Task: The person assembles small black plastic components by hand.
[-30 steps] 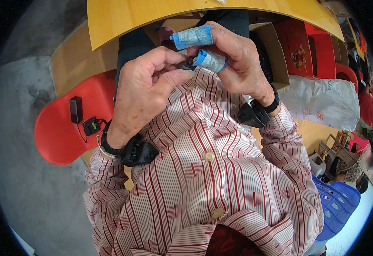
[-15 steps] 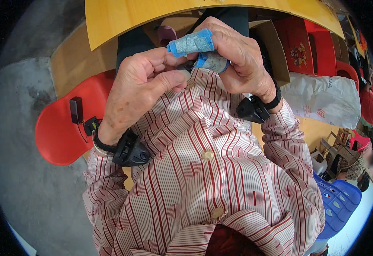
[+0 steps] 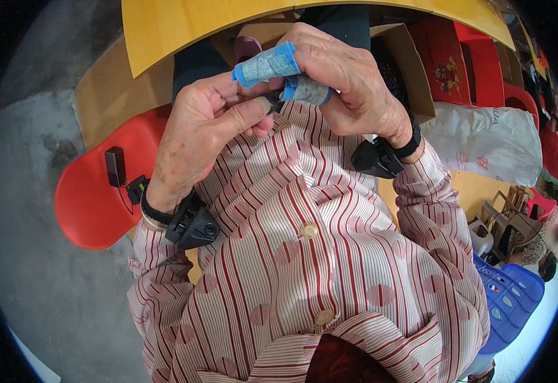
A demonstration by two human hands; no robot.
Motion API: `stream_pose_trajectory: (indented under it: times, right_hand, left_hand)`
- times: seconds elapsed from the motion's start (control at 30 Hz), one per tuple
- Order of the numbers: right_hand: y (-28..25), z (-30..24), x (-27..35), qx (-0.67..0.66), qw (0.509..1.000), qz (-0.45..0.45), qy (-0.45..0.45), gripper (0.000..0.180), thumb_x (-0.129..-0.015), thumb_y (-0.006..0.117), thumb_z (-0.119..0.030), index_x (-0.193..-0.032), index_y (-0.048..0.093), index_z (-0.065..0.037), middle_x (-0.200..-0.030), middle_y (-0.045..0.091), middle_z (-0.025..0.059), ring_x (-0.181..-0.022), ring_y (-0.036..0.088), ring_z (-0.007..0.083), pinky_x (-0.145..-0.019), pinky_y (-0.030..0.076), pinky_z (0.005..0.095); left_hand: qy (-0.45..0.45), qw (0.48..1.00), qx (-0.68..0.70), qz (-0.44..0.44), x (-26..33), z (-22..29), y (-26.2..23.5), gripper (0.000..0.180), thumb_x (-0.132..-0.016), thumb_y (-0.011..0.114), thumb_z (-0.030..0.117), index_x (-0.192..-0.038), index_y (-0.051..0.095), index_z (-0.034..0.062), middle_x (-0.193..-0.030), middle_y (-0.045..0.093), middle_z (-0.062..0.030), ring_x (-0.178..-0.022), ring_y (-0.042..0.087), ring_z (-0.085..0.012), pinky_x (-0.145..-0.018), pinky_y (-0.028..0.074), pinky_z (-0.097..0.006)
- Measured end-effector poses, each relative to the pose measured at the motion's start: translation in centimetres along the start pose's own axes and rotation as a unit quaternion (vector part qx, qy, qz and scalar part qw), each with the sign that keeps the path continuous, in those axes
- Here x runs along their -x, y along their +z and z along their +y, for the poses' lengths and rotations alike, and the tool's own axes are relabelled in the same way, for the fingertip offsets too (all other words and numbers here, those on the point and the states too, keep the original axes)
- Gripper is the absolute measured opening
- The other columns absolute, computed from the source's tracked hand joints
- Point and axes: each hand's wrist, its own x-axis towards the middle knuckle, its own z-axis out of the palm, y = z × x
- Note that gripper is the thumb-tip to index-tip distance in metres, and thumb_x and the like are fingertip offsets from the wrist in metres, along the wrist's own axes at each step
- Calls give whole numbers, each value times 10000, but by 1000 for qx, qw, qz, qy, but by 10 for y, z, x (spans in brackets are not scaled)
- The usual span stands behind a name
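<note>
My left hand (image 3: 205,127) and my right hand (image 3: 349,80) meet in front of my chest, below the edge of the yellow table. Between the fingertips sits a small black piece (image 3: 274,101), pinched by the left thumb and fingers; its kind is hard to make out. The right fingers close on the same piece from the other side. Blue-grey wraps (image 3: 266,65) cover the right index finger and thumb. Each wrist carries a black strap with a dark device (image 3: 193,226).
The yellow table (image 3: 228,22) curves across the far side. A red chair (image 3: 90,210) with a small black box (image 3: 115,166) stands at left. To the right are an open cardboard box (image 3: 413,70), red boxes (image 3: 442,64), a white plastic bag (image 3: 483,143) and a blue plastic stool (image 3: 512,300).
Both hands have shifted slightly left. The left thumb has moved over the black piece, and a small pale round bit seen earlier at its tip no longer shows.
</note>
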Motion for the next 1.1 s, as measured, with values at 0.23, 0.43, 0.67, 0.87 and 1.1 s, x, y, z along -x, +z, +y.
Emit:
stream_pose_trajectory:
  times: [0.23,0.43,0.67,0.87,1.1]
  right_hand:
    - [3,-2,0,52,999,11,3,586,-459,531,134,-1027,533,-12,-909,545,135,-856,544,349,-707,472,389]
    - [8,4,3,62,998,10,15,541,-484,549,127,-1008,514,-1,-891,514,127,-839,523,342,-707,460,392]
    - [6,4,3,115,990,-28,78,446,-555,566,90,-989,525,-5,-880,529,127,-835,535,335,-695,462,386]
    - [4,-2,2,35,971,-14,237,288,-776,678,-130,-1034,618,-19,-859,616,93,-782,614,225,-700,506,333]
    - [2,-10,3,-103,948,34,300,348,-783,727,-209,-1063,642,-21,-899,640,57,-792,629,121,-653,536,244]
  left_hand:
    - [15,999,-42,27,-1,1,3,270,-889,572,67,-1119,578,-73,-884,632,-76,-769,604,-101,-710,500,-222]
    - [31,990,-123,67,-2,0,8,242,-902,544,116,-1026,590,-86,-853,641,-88,-747,620,-112,-686,502,-226]
    - [93,961,-231,122,-2,-7,10,213,-891,525,121,-955,592,-71,-767,642,-93,-727,626,-129,-670,493,-244]
    - [100,975,-164,114,0,-4,1,231,-905,509,154,-975,605,-45,-767,636,-75,-723,617,-114,-679,484,-245]
    - [128,964,-200,121,2,2,13,203,-921,503,97,-1046,585,-40,-855,613,-50,-774,572,-100,-721,461,-229]
